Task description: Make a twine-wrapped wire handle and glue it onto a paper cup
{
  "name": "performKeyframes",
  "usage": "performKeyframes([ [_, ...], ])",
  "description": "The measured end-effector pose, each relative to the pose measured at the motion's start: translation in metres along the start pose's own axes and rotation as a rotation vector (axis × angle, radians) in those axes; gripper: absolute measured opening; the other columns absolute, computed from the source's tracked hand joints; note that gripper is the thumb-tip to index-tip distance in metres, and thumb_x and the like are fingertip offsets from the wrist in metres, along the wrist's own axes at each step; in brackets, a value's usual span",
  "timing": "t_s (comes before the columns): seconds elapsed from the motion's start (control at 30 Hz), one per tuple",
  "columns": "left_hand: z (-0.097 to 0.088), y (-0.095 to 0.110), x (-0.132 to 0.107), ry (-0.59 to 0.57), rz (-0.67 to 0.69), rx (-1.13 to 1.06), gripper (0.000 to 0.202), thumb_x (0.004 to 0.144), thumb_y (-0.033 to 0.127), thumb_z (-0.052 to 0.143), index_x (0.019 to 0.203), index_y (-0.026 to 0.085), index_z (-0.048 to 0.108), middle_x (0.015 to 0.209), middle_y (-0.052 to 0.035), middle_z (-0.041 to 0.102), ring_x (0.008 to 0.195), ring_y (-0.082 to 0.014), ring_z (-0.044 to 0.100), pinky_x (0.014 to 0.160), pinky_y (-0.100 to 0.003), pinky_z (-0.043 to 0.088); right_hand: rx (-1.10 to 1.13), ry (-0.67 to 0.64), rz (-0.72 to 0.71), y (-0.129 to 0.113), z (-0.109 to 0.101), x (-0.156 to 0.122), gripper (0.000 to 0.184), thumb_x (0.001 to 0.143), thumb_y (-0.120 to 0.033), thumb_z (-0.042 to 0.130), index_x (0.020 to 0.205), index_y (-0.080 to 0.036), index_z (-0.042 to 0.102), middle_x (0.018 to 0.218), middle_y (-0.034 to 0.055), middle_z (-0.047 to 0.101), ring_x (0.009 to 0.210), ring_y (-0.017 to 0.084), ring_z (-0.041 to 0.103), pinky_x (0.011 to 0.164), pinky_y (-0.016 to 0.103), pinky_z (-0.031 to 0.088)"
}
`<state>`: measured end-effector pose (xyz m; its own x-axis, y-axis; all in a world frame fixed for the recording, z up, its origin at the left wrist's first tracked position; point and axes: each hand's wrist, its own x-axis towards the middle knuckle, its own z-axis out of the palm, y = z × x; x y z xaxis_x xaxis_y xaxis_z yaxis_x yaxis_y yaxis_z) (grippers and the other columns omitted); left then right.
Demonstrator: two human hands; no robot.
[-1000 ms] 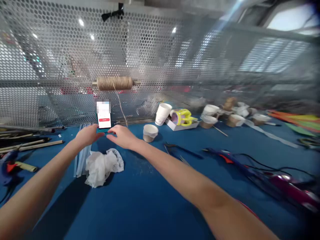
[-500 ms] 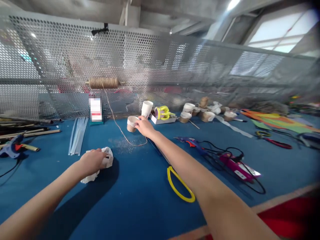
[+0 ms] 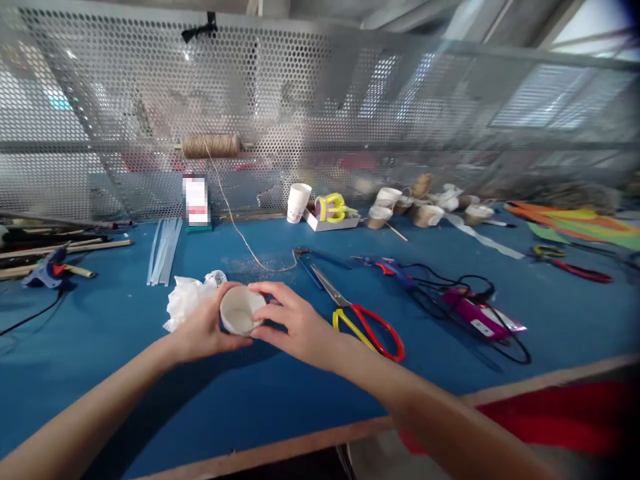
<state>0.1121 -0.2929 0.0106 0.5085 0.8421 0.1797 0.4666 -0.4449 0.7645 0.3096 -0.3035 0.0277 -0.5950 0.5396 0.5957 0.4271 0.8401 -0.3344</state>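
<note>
Both my hands hold a small cut-down paper cup (image 3: 240,310) just above the blue table (image 3: 100,347), its white inside turned toward me. My left hand (image 3: 203,330) cups it from the left, thumb under the rim. My right hand (image 3: 295,327) grips it from the right with the fingers curled over the top. A crumpled piece of white lace fabric (image 3: 187,300) lies just behind my left hand. Red-and-yellow-handled scissors (image 3: 360,317) lie right of my right hand.
A twine spool (image 3: 210,145) hangs on the perforated metal screen, its string trailing onto the table. A phone (image 3: 196,200) leans against the screen. Glue sticks (image 3: 163,250), glue guns (image 3: 47,273) (image 3: 390,268), paper cups (image 3: 299,202), cut cups and coloured paper lie around.
My right hand brought the small cup from the back of the table toward me. My left hand left the lace fabric and joined it on the cup.
</note>
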Motion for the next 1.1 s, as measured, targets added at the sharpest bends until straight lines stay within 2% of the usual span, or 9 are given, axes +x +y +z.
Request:
performKeyframes([
  [0.1,0.008,-0.008,0.003,0.008,-0.112,0.013,0.066,0.059,0.035,0.070,0.113,0.020,0.036,0.106,-0.0068,0.059,0.101,-0.0250,0.055,0.085,-0.038,0.045,0.043,-0.055,0.194,0.040,-0.011,0.026,0.021,0.088,-0.028,0.043,0.095,-0.021,0.061,0.096,0.0043,0.066,0.090,0.014,0.061,0.079,0.027,0.048],
  [0.17,0.012,-0.014,0.008,0.044,-0.152,0.019,0.063,0.059,0.032,0.070,0.111,0.020,0.038,0.110,-0.0076,0.058,0.106,-0.0267,0.053,0.090,-0.040,0.042,-0.157,-0.114,0.402,0.080,-0.015,0.056,0.022,0.088,-0.026,0.043,0.091,-0.017,0.063,0.085,0.0028,0.067,0.081,0.014,0.062,0.075,0.027,0.048],
  [0.27,0.016,-0.022,0.017,0.127,-0.196,-0.014,0.062,0.059,0.029,0.069,0.111,0.020,0.037,0.114,-0.0090,0.056,0.110,-0.0271,0.051,0.094,-0.041,0.039,-0.292,-0.142,0.472,0.146,-0.011,0.108,0.021,0.088,-0.024,0.045,0.090,-0.012,0.061,0.090,0.0056,0.064,0.085,0.017,0.060,0.078,0.034,0.047],
  [0.4,0.022,-0.033,0.020,0.198,-0.209,-0.134,0.064,0.062,0.028,0.067,0.115,0.020,0.032,0.119,-0.0118,0.054,0.114,-0.0266,0.048,0.097,-0.041,0.037,-0.395,-0.244,0.489,0.217,0.020,0.161,0.025,0.087,-0.029,0.047,0.108,-0.017,0.053,0.111,0.0075,0.055,0.093,0.017,0.056,0.079,0.037,0.048],
  [0.5,0.027,-0.040,0.019,0.181,-0.217,-0.198,0.065,0.063,0.030,0.067,0.116,0.021,0.032,0.118,-0.0122,0.054,0.113,-0.0269,0.049,0.098,-0.042,0.037,-0.435,-0.322,0.455,0.248,0.054,0.187,0.025,0.087,-0.029,0.048,0.109,-0.017,0.053,0.112,0.0077,0.054,0.094,0.017,0.056,0.079,0.036,0.048],
  [0.63,0.030,-0.046,0.020,0.169,-0.212,-0.204,0.068,0.062,0.032,0.069,0.119,0.023,0.033,0.120,-0.0113,0.054,0.114,-0.0287,0.049,0.098,-0.043,0.038,-0.473,-0.391,0.398,0.266,0.098,0.211,0.026,0.087,-0.029,0.049,0.109,-0.016,0.053,0.111,0.0077,0.054,0.094,0.018,0.056,0.080,0.037,0.047],
  [0.77,0.030,-0.050,0.021,0.136,-0.200,-0.216,0.072,0.061,0.035,0.070,0.121,0.023,0.032,0.123,-0.0118,0.053,0.116,-0.0287,0.048,0.099,-0.042,0.038,-0.509,-0.398,0.355,0.271,0.123,0.223,0.026,0.087,-0.029,0.048,0.109,-0.016,0.053,0.112,0.0079,0.054,0.095,0.018,0.055,0.080,0.038,0.047],
  [0.9,0.030,-0.049,0.020,0.128,-0.197,-0.220,0.071,0.063,0.036,0.068,0.122,0.022,0.032,0.124,-0.0129,0.052,0.116,-0.0284,0.047,0.100,-0.043,0.037,-0.531,-0.363,0.336,0.268,0.123,0.219,0.027,0.087,-0.029,0.048,0.110,-0.016,0.052,0.111,0.0079,0.054,0.094,0.018,0.056,0.080,0.038,0.047],
  [1.1,0.027,-0.044,0.021,0.190,-0.201,-0.205,0.066,0.063,0.033,0.068,0.119,0.023,0.036,0.121,-0.0115,0.054,0.114,-0.0286,0.049,0.099,-0.044,0.037,-0.505,-0.228,0.305,0.245,0.096,0.197,0.023,0.087,-0.028,0.048,0.104,-0.014,0.054,0.104,0.0065,0.057,0.091,0.017,0.056,0.079,0.037,0.046],
])
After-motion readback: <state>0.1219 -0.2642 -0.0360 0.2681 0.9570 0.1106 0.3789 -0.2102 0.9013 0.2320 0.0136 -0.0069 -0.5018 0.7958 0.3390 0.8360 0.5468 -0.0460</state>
